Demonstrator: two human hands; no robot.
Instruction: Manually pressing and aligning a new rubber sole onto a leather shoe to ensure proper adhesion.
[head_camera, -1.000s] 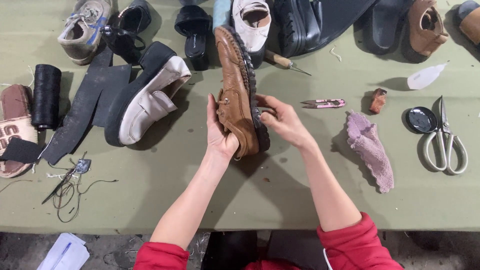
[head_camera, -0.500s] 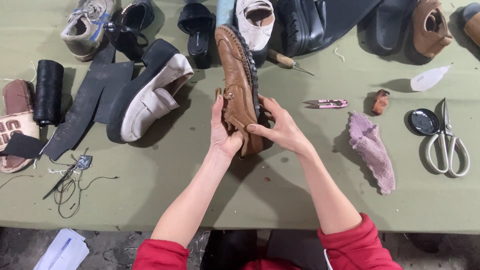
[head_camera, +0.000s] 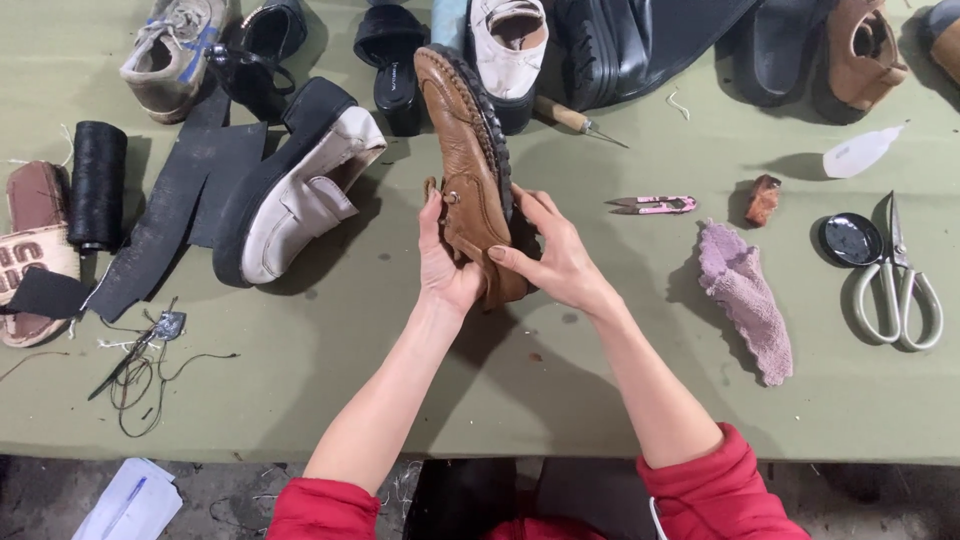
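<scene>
Gripping the brown loafer at frame centre, left hand and right hand clasp its heel; sole attached, thread snips untouched.

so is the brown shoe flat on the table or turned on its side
On its side: the brown shoe shows its upper to the left and its sole edge to the right.

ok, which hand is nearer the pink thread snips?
Right. The right hand grips the brown shoe just left of the pink thread snips; the left hand is on the shoe's far side, farther away.
</scene>
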